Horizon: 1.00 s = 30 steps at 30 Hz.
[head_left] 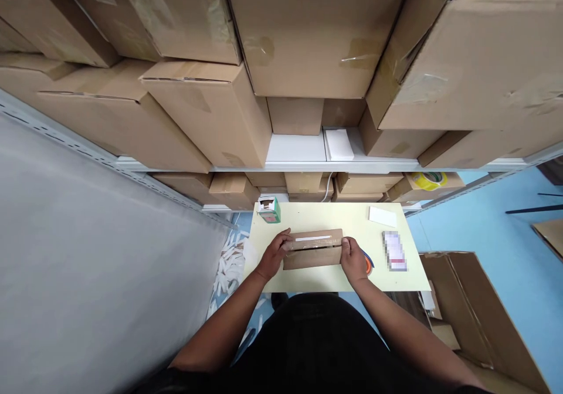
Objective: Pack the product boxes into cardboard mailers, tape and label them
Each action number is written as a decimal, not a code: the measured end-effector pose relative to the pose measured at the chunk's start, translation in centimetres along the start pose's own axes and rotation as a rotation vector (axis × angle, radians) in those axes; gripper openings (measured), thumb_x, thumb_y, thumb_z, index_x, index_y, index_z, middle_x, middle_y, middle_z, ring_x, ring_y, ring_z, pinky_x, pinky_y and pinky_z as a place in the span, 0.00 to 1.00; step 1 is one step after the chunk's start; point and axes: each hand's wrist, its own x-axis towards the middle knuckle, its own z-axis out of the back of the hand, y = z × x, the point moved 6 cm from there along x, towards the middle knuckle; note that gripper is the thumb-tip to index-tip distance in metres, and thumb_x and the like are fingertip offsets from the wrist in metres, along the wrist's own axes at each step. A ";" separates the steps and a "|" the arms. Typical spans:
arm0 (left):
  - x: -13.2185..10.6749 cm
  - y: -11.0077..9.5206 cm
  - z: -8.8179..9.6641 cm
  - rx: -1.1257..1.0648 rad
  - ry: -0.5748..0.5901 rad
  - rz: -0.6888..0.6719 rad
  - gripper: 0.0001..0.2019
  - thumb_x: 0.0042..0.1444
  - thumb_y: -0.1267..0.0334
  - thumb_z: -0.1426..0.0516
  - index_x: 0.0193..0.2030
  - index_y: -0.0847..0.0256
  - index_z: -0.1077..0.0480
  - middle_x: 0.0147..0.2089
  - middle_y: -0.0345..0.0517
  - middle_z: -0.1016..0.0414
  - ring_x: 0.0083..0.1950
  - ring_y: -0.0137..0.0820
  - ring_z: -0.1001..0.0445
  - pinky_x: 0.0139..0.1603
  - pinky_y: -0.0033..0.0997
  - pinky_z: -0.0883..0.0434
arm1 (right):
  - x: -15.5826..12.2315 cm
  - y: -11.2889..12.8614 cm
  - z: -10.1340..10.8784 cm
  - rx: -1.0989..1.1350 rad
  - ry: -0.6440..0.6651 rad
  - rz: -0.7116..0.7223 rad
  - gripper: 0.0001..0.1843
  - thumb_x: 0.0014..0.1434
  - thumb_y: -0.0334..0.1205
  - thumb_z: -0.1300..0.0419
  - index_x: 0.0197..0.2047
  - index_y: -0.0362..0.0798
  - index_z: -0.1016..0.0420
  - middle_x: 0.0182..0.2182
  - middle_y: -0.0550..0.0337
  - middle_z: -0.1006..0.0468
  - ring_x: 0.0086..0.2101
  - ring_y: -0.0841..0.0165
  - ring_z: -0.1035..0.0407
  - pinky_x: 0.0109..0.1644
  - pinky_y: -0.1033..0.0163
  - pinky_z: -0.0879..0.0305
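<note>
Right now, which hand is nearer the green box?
Left hand: it's just this side of the green box. The right hand is farther, on the right end of the held brown box.

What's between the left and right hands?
A brown rectangular cardboard box, held at opposite ends by the left hand and right hand, shown in the head view.

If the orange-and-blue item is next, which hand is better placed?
Probably the right hand: it is close beside the orange-and-blue item, partly hiding it. The left hand is at the opposite end of the cardboard box. Both hold the box, so the right would need to let go first.
</note>
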 end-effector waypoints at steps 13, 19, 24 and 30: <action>-0.2 0.6 -1.0 0.166 -0.110 0.040 0.09 0.61 0.59 0.41 0.47 0.58 0.30 0.68 0.56 0.33 0.71 0.44 0.35 0.71 0.51 0.38 | -0.9 -10.0 4.4 -0.400 0.154 0.044 0.16 0.66 0.50 0.47 0.45 0.49 0.23 0.41 0.51 0.21 0.44 0.57 0.27 0.46 0.58 0.35; -0.2 0.6 -1.1 0.168 -0.106 0.046 0.08 0.61 0.60 0.43 0.46 0.57 0.32 0.65 0.55 0.32 0.70 0.43 0.34 0.71 0.50 0.38 | 0.0 -11.5 2.4 -0.810 0.089 -0.012 0.16 0.64 0.43 0.43 0.51 0.43 0.27 0.48 0.43 0.26 0.50 0.52 0.31 0.48 0.55 0.36; 0.0 0.4 -1.8 0.207 -0.125 0.090 0.05 0.59 0.66 0.44 0.43 0.56 0.32 0.64 0.53 0.32 0.69 0.42 0.35 0.71 0.50 0.38 | 3.3 -13.2 2.2 -0.751 0.192 -0.128 0.17 0.60 0.37 0.42 0.52 0.43 0.26 0.51 0.42 0.28 0.54 0.49 0.32 0.51 0.53 0.36; -0.3 -0.2 -2.4 0.225 -0.152 0.019 0.06 0.64 0.62 0.46 0.45 0.57 0.32 0.65 0.55 0.34 0.71 0.42 0.37 0.72 0.50 0.40 | 4.9 -15.7 2.1 -0.600 0.317 -0.181 0.07 0.57 0.39 0.38 0.38 0.45 0.24 0.43 0.47 0.22 0.40 0.58 0.25 0.38 0.60 0.35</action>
